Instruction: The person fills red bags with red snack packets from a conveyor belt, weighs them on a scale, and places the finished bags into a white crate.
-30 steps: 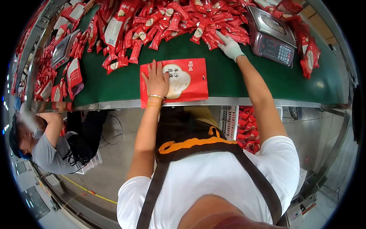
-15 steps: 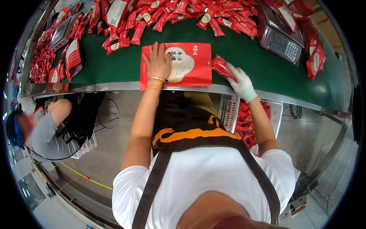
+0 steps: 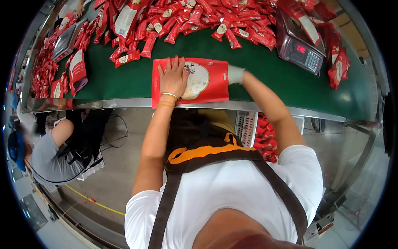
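A red printed pouch lies on the green table surface, close to its front edge. My bare left hand rests on the pouch's left part, open with fingers stretched out and palm down. At the pouch's right end, my right hand in a white glove reaches inside. Only the glove's cuff end shows; the fingers, and anything in them, are hidden by the pouch. Small red wrapped packets lie heaped just beyond the pouch.
A digital scale with a lit red display stands at the right, with red pouches by it. Another scale is at the left. Under the table edge sits a white crate of red packets. A seated person is at the left.
My right hand has moved left into the pouch; the red packet it held is now out of sight. My left hand stays on the pouch.
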Demonstrator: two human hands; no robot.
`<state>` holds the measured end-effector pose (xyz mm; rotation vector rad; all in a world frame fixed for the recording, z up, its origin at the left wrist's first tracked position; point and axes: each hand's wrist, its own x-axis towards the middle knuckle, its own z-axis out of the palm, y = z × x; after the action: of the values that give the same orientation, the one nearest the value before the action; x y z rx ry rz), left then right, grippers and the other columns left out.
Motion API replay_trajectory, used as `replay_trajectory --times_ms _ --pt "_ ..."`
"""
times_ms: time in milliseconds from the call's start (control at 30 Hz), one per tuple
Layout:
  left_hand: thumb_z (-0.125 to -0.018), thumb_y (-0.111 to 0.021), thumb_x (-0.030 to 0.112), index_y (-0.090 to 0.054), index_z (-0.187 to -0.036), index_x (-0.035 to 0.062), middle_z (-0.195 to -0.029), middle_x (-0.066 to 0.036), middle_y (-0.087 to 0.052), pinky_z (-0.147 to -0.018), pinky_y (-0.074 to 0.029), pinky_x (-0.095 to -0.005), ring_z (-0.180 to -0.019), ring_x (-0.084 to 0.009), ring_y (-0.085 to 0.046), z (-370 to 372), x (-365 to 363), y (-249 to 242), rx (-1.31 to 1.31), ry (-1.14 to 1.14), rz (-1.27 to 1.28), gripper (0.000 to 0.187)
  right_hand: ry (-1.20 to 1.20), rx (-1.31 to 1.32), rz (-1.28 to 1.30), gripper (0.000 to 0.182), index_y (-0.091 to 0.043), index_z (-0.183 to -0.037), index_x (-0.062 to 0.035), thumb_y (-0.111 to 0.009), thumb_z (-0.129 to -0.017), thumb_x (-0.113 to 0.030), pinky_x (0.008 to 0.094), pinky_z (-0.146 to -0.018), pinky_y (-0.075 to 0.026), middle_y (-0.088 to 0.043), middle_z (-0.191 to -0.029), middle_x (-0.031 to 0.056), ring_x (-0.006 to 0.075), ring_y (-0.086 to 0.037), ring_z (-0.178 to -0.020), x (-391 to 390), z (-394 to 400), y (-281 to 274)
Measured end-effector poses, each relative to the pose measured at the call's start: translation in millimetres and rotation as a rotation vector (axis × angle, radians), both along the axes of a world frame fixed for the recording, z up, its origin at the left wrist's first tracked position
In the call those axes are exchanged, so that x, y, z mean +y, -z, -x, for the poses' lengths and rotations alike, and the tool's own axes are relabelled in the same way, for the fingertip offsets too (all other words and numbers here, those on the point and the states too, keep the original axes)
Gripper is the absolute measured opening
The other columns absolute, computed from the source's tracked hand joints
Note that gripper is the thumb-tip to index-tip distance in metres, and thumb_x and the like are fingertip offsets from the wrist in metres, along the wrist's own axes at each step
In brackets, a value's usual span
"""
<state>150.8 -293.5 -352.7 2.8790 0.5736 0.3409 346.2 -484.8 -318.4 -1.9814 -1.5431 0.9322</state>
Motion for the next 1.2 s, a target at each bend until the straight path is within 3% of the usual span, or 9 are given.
replay_trajectory --times_ms 67,100,167,267,600,667,833,1000,1200 --pt "-0.097 -0.034 0.041 -0.036 -0.146 0.0136 -0.152 -0.009 -0.035 -0.114 -0.011 -0.0601 -0.143 -0.0333 -0.024 2.7 -0.3 0.0 0.113 0.016 -0.090 0.056 0.286 0.223 0.180 0.025 -0.069 -0.089 -0.0018 -0.062 -0.080 -0.023 0.0316 -0.068 -0.052 -0.070 -0.081 0.0120 0.0183 -0.067 -0.073 -9.5 -19.6 -20.2" --pt "-0.097 -0.034 0.041 -0.037 -0.146 0.0122 -0.152 -0.008 -0.035 -0.114 -0.011 -0.0608 -0.144 -0.0334 -0.023 2.3 -0.4 2.2 0.097 0.010 -0.070 0.057 0.564 -0.245 -0.205 0.030 -0.068 -0.088 -0.0003 -0.061 -0.082 -0.028 0.0344 -0.063 -0.053 -0.069 -0.077 0.0130 0.0216 -0.067 -0.072 0.2 -65.8 -8.4" --pt "-0.097 -0.034 0.041 -0.037 -0.146 0.0116 -0.152 -0.008 -0.035 -0.114 -0.011 -0.0607 -0.144 -0.0334 -0.022 0.8 -1.7 -2.6 0.107 0.009 -0.055 0.057 1.170 -0.119 -0.230 0.059 -0.057 -0.118 -0.0029 -0.064 -0.079 -0.047 0.0375 -0.069 -0.054 -0.069 -0.094 0.0164 0.0289 -0.067 -0.074 55.5 -53.3 -34.7" --pt "-0.097 -0.034 0.041 -0.038 -0.145 0.0110 -0.152 -0.008 -0.035 -0.114 -0.011 -0.0605 -0.144 -0.0332 -0.022 -0.9 1.1 -4.4 0.103 0.002 -0.061 0.057 1.143 -0.673 -0.027 0.067 -0.046 -0.131 -0.0035 -0.066 -0.079 -0.041 0.0426 -0.082 -0.052 -0.066 -0.105 0.0205 0.0296 -0.067 -0.092 105.7 -74.0 18.7" --pt "-0.097 -0.035 0.042 -0.038 -0.145 0.0118 -0.152 -0.008 -0.035 -0.114 -0.012 -0.0597 -0.143 -0.0322 -0.024 1.5 -2.4 -4.4 0.110 -0.011 -0.004 0.056 1.018 -0.130 -0.209 0.033 -0.062 -0.104 -0.0078 -0.069 -0.079 -0.028 0.0457 -0.082 -0.048 -0.065 -0.106 0.0139 0.0364 -0.061 -0.096 46.2 -97.3 15.2" --pt "-0.097 -0.034 0.042 -0.038 -0.145 0.0121 -0.152 -0.008 -0.035 -0.114 -0.012 -0.0594 -0.143 -0.0317 -0.024 2.2 -1.7 -1.4 0.110 -0.002 -0.018 0.056 0.749 -0.639 -0.415 0.031 -0.065 -0.102 -0.0095 -0.070 -0.079 -0.030 0.0425 -0.086 -0.047 -0.065 -0.105 0.0126 0.0325 -0.060 -0.101 40.9 -80.8 51.2" --pt "-0.098 -0.033 0.043 -0.038 -0.145 0.0132 -0.152 -0.008 -0.035 -0.115 -0.012 -0.0582 -0.143 -0.0306 -0.025 1.7 -0.5 -0.3 0.108 -0.015 0.020 0.056 0.783 -0.828 0.035 0.044 -0.057 -0.127 -0.0182 -0.063 -0.085 -0.029 0.0389 -0.093 -0.047 -0.061 -0.120 0.0108 0.0313 -0.056 -0.113 26.7 -58.6 28.8" --pt "-0.098 -0.032 0.043 -0.038 -0.145 0.0135 -0.153 -0.007 -0.035 -0.115 -0.012 -0.0569 -0.143 -0.0305 -0.026 0.1 0.2 -1.1 0.126 -0.027 0.035 0.056 0.808 -0.412 -0.225 0.056 -0.047 -0.140 -0.0208 -0.063 -0.087 -0.026 0.0388 -0.094 -0.047 -0.060 -0.124 0.0178 0.0325 -0.060 -0.108 -19.3 -96.6 37.4" --pt "-0.098 -0.031 0.042 -0.038 -0.146 0.0136 -0.153 -0.007 -0.033 -0.116 -0.012 -0.0559 -0.143 -0.0307 -0.026 -1.1 1.3 -3.3 0.148 -0.027 0.063 0.056 0.512 -0.690 -0.332 0.056 -0.045 -0.140 -0.0295 -0.062 -0.087 -0.028 0.0405 -0.096 -0.046 -0.054 -0.131 0.0169 0.0356 -0.057 -0.112 -27.6 -100.9 56.8"
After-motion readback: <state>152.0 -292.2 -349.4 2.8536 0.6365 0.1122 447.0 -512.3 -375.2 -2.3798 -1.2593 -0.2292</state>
